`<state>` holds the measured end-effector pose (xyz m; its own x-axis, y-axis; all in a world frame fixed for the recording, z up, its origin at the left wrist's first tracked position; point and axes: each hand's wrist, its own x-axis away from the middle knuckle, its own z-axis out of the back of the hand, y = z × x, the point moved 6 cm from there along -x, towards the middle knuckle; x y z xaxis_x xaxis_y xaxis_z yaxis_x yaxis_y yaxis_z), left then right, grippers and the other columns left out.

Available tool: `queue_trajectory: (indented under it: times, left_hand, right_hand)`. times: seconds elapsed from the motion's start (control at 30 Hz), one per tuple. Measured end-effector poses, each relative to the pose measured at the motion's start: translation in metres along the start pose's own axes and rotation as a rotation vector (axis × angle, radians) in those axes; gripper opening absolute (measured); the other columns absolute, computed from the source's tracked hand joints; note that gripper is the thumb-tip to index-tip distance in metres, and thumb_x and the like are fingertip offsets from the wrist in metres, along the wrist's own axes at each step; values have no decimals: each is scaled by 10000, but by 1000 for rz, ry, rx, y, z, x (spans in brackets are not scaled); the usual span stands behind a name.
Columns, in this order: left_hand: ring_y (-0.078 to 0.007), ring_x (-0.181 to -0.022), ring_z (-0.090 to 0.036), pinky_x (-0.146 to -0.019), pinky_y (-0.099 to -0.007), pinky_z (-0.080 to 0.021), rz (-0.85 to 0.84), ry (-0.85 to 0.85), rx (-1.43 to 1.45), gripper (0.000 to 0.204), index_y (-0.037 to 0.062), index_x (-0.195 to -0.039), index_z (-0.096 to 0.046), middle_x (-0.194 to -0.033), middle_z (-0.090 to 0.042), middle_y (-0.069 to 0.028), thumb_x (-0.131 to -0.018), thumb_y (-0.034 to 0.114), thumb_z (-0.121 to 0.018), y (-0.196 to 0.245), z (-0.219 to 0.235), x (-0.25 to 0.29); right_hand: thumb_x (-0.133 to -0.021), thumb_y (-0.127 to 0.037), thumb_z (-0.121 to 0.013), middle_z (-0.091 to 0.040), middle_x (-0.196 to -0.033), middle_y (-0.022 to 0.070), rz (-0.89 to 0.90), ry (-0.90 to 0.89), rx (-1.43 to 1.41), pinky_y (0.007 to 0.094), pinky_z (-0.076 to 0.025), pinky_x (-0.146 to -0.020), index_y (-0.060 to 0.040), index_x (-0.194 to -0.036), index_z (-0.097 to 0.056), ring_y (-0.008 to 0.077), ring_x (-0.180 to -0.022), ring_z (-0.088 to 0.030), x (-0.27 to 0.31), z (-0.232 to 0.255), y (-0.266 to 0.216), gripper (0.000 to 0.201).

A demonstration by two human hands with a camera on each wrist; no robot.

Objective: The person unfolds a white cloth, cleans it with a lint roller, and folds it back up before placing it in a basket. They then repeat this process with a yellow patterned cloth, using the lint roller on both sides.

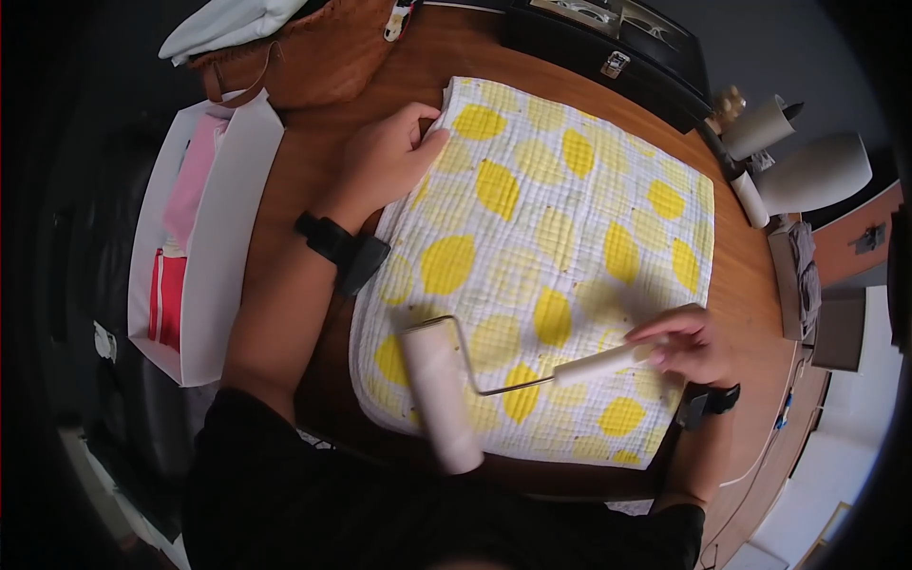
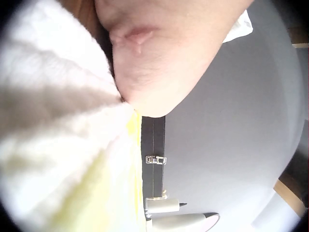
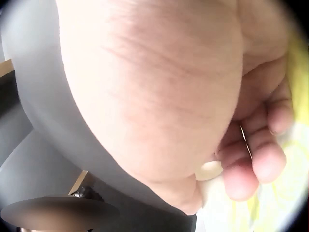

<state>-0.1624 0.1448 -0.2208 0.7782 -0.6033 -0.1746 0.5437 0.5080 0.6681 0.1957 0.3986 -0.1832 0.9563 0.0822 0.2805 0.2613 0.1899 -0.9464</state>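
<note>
A folded quilted blanket (image 1: 532, 209) with yellow lemon prints lies on the wooden table. At its far left edge my left hand (image 1: 394, 157) pinches the fabric between thumb and fingers. The left wrist view shows that hand against the white blanket (image 2: 53, 96). My right hand (image 1: 692, 347) holds the end of a white handle belonging to a lint roller (image 1: 439, 394). A bent metal wire joins the handle to its thick white roll, which lies over the blanket's near left part and is blurred. In the right wrist view, the right hand's fingers (image 3: 241, 181) curl by the pale handle.
Left of the blanket is a white open box (image 1: 252, 190) holding pink and red items. A brown bag (image 1: 332, 52) stands behind it. At the back sits a black case (image 1: 608, 62) with a metal clasp. White containers (image 1: 817, 176) stand at the far right.
</note>
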Motion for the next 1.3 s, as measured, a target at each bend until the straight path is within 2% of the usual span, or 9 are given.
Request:
queue_trajectory:
  times: [0.3, 0.33, 0.57, 0.7, 0.8, 0.9, 1.1, 1.17, 1.3]
  left_hand:
    - [-235, -742, -711, -674, -382, -534, -9, 14, 33, 368, 79, -1275, -710, -843, -737, -86, -1041, 363, -715, -6, -5, -2]
    - [-233, -739, -709, -672, -379, -531, -24, 24, 58, 362, 74, -1272, -709, -845, -736, -90, -1043, 354, -717, -7, -6, -3]
    - [-164, -658, -589, -623, -350, -475, -19, 8, 73, 322, 42, -1252, -701, -747, -618, -51, -1045, 288, -731, -4, -6, -3]
    - [-151, -638, -546, -611, -342, -450, -30, 7, 49, 308, 47, -1255, -708, -714, -561, -38, -1052, 278, -722, -5, -7, -4]
    - [-148, -636, -542, -611, -343, -446, -41, 8, 43, 310, 48, -1266, -710, -709, -552, -33, -1054, 274, -720, -8, -9, -5]
    - [-144, -637, -543, -613, -342, -444, -26, 6, 20, 317, 44, -1279, -708, -709, -549, -30, -1056, 270, -719, -5, -8, -4]
    - [-114, -650, -509, -627, -316, -435, -6, -13, 70, 321, 28, -1284, -703, -713, -509, 2, -1065, 263, -712, -7, -11, -5]
    - [-110, -647, -500, -627, -314, -432, -7, -13, 70, 321, 25, -1283, -701, -712, -500, 2, -1065, 261, -713, -7, -10, -4]
    - [-101, -644, -485, -622, -308, -422, -12, 0, 55, 299, 24, -1278, -699, -710, -490, 8, -1065, 233, -712, 0, -8, 0]
  right_hand:
    - [-1057, -258, -671, -657, -872, -2, 326, 970, -753, 317, -541, -755, -66, -1068, -677, 116, -789, -641, 80, 177, 98, 193]
    - [-1076, -343, -674, -600, -776, -38, 292, 1349, -707, 275, -458, -629, -86, -1010, -672, 72, -639, -520, 85, 169, 89, 265]
    - [-1092, -343, -640, -595, -802, -37, 318, 1109, -695, 224, -349, -544, -113, -964, -636, 51, -591, -429, 74, 146, 75, 263]
    - [-1007, -245, -692, -668, -803, 34, 350, 667, -532, 237, -353, -506, -103, -879, -623, 66, -575, -459, 36, 94, 66, 204]
    - [-908, -252, -797, -797, -931, 159, 61, 472, -242, 252, -436, -560, -23, -936, -750, 111, -642, -583, 13, 42, 26, 235]
    - [-918, -92, -780, -820, -1039, 143, 188, 285, -181, 332, -573, -773, 4, -1037, -803, 207, -902, -744, -1, 22, 7, 154]
    - [-1012, -175, -628, -687, -1015, 108, 524, 847, -558, 403, -571, -854, -5, -1121, -647, 237, -961, -682, 48, 122, 83, 203]
    - [-1039, -174, -663, -620, -871, 25, 400, 1310, -680, 310, -506, -722, -87, -1034, -628, 146, -782, -609, 71, 152, 87, 94]
    - [-1043, -187, -673, -613, -813, 6, 367, 1464, -654, 287, -486, -641, -100, -976, -600, 114, -663, -574, 104, 170, 90, 131]
